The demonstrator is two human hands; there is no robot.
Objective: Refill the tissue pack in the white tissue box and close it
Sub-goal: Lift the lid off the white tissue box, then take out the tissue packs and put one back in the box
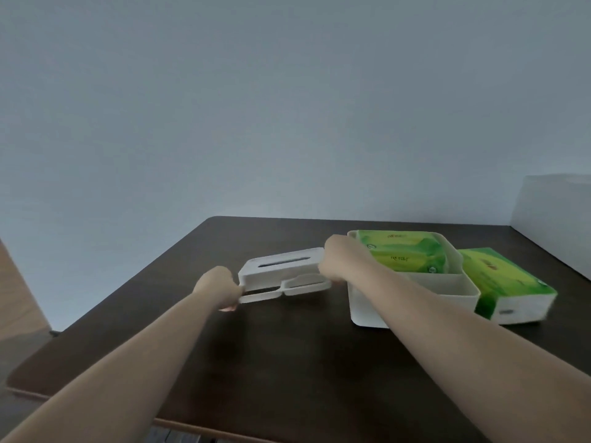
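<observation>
A white tissue box (278, 266) with a dark slot on top sits on the dark table (287, 362), its lower frame (287, 289) parted from the upper shell along the near side. My left hand (219, 287) grips the box's left end. My right hand (339, 262) grips its right end. Green tissue packs (406, 255) lie in a white bin (412, 302) to the right. Another green tissue pack (508, 282) lies on the table beside the bin.
A pale wall stands behind the table's far edge. A white box-like object (556, 215) sits at the far right. The table's near edge runs along the bottom, with a wooden surface (16, 298) at the left.
</observation>
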